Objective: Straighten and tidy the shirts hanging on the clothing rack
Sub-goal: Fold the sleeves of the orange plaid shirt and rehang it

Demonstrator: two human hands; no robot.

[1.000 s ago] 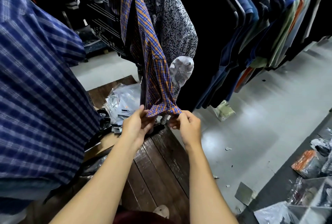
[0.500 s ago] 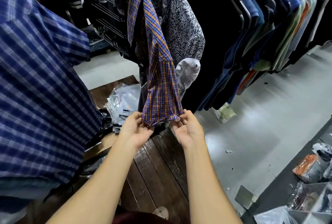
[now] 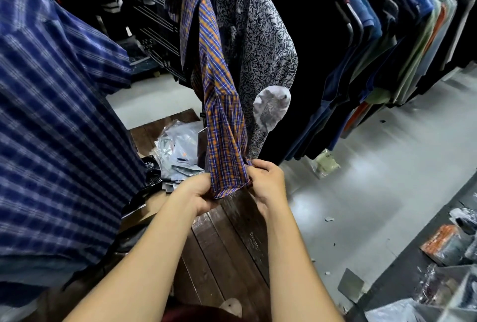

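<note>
Since half a second ago the two hands have drawn closer and the cuff is bunched tighter. The left hand and right hand both grip the sleeve end of the one orange-and-blue checked cotton shirt, fingers curled round the cloth. The shirt hangs above the dark brown plank counter, touching one grey leaf-print shirt. Crumpled clear plastic bags lie on the counter, their contents and number unclear. One large blue-and-white plaid shirt hangs at the left.
</note>
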